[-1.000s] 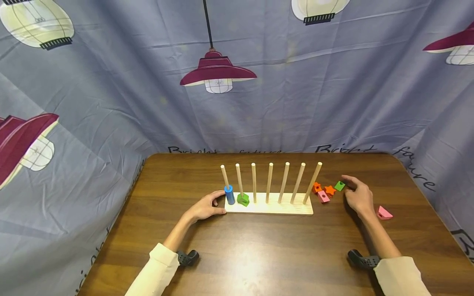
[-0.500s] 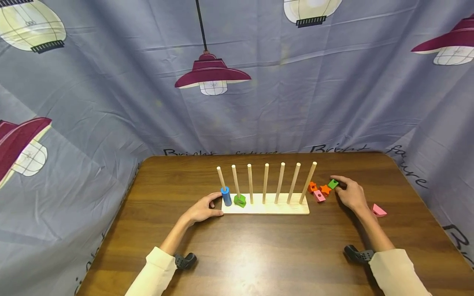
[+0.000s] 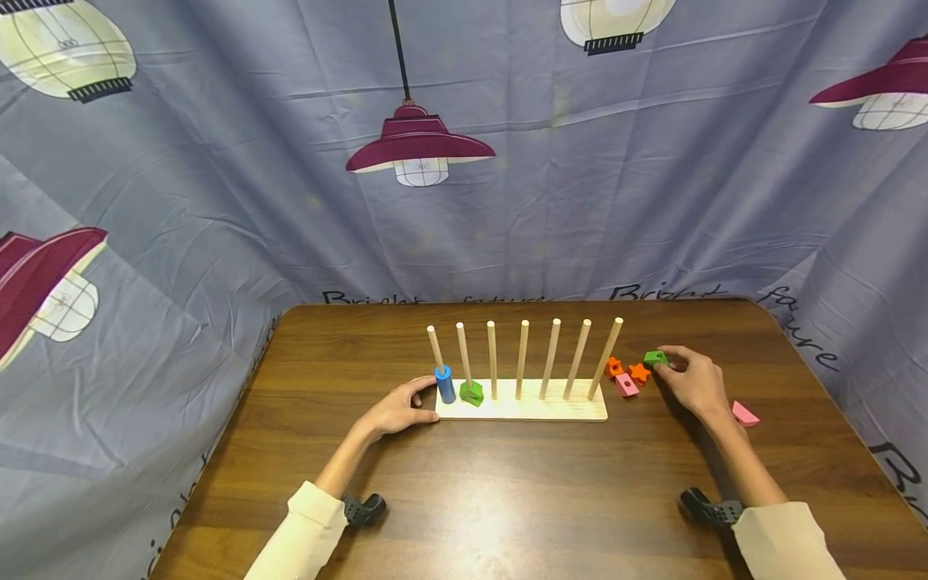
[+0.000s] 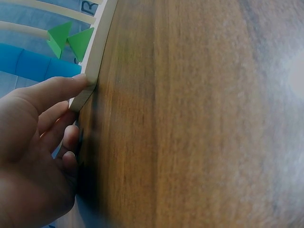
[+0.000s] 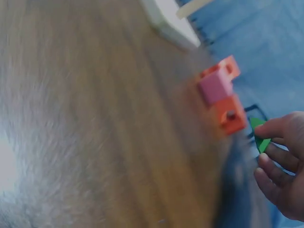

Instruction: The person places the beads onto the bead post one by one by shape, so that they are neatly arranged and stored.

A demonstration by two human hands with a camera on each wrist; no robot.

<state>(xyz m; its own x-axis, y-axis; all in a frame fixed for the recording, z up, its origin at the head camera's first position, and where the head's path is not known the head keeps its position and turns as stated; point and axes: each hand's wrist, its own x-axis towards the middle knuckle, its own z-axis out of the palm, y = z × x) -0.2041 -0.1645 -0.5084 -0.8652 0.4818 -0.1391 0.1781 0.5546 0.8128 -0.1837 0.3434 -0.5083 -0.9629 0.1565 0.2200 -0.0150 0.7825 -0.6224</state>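
I see my right hand (image 3: 694, 380) pinching a small green block (image 3: 656, 358) with its fingertips (image 5: 280, 128). The block is bright green with flat sides, and it looks like it has a hole in the top. It is on the brown table (image 3: 507, 499), to the right of the wooden peg board (image 3: 524, 409), just beside an orange star block (image 3: 639, 372). Another orange block (image 3: 613, 367) and a pink block (image 3: 627, 385) sit close by. One more pink block (image 3: 744, 414) lies on the other side of my hand, a little apart.

My left hand (image 3: 396, 409) rests at the left end of the board. Its thumb (image 4: 52, 90) presses on the board's edge and the fingers are loosely curled, not holding anything. A blue tube (image 3: 445, 384) sits on the first peg and a green piece (image 3: 471, 393) on the second.
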